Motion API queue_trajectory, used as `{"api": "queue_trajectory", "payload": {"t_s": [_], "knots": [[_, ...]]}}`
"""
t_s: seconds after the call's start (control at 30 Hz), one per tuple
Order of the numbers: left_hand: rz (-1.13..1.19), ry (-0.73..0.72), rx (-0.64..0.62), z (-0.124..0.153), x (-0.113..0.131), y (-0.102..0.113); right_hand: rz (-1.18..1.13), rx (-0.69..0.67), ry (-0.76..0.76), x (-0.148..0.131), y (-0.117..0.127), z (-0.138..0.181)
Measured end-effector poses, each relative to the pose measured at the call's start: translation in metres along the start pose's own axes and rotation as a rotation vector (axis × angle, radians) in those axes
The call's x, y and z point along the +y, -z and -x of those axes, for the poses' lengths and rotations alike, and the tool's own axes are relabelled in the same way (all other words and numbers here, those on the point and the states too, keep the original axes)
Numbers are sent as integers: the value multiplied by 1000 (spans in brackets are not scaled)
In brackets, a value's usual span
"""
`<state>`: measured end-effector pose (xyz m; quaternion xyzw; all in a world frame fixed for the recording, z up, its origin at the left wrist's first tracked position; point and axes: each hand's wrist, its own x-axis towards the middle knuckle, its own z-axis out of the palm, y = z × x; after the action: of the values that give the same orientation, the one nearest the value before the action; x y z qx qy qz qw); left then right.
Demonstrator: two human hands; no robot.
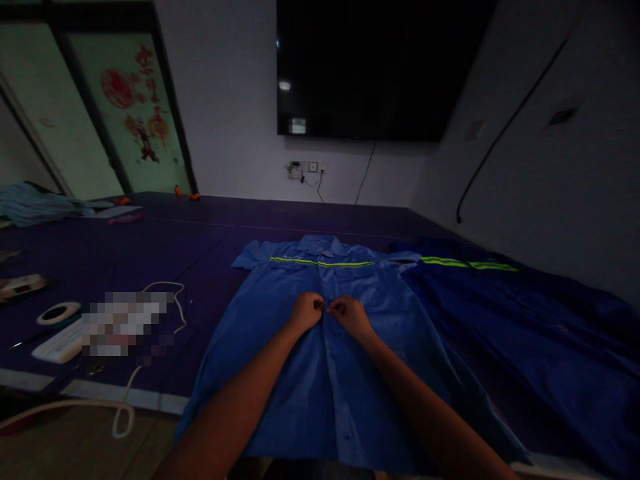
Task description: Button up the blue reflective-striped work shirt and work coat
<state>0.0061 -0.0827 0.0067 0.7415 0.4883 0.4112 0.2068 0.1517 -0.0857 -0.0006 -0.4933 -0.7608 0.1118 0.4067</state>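
A blue short-sleeved collared shirt with a thin yellow-green stripe across its chest [280,347] lies face up directly under both hands, its collar pointing away from them. The left hand [307,311] and the right hand [351,317] meet just beside each other at the shirt's front placket, below the stripe. Each is curled, thumb and fingertips drawn together on the placket's fabric; whether a button sits between them is too dark to tell.

To the right of the hands, a darker blue garment with broad yellow-green bands [530,320] lies beside the shirt. Under both spreads a dark purple tabletop [200,267]. Left of the hands, near the table's front edge, are a partly blurred white object [60,343], a looping white cord [183,307] and a white oval item with a dark centre [59,313]. Farther off to the left lies a rumpled pale blue-grey cloth [35,203]. Well beyond the hands, a large black flat screen [375,67] hangs on the wall.
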Motion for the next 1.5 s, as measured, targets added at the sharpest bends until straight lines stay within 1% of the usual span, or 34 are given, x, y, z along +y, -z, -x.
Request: {"api": "queue_trajectory", "payload": {"t_s": [0.1, 0.3, 0.5, 0.7, 1.0, 1.33, 1.5], "knots": [[8, 16, -7, 0, 1, 0, 2, -4, 17, 1, -1, -1], [110, 67, 53, 2, 5, -1, 36, 0, 103, 6, -1, -3], [128, 81, 76, 2, 4, -3, 76, 27, 140, 5, -3, -2], [57, 86, 75, -1, 0, -3, 85, 0, 129, -1, -1, -1], [-25, 100, 55, -1, 2, -1, 186, -71, 140, -13, 11, -2], [-120, 121, 22, 2, 3, 3, 227, -128, 138, -9, 10, -2], [-156, 117, 3, 4, 7, 4, 190, -134, 130, -6, 9, -3]]}}
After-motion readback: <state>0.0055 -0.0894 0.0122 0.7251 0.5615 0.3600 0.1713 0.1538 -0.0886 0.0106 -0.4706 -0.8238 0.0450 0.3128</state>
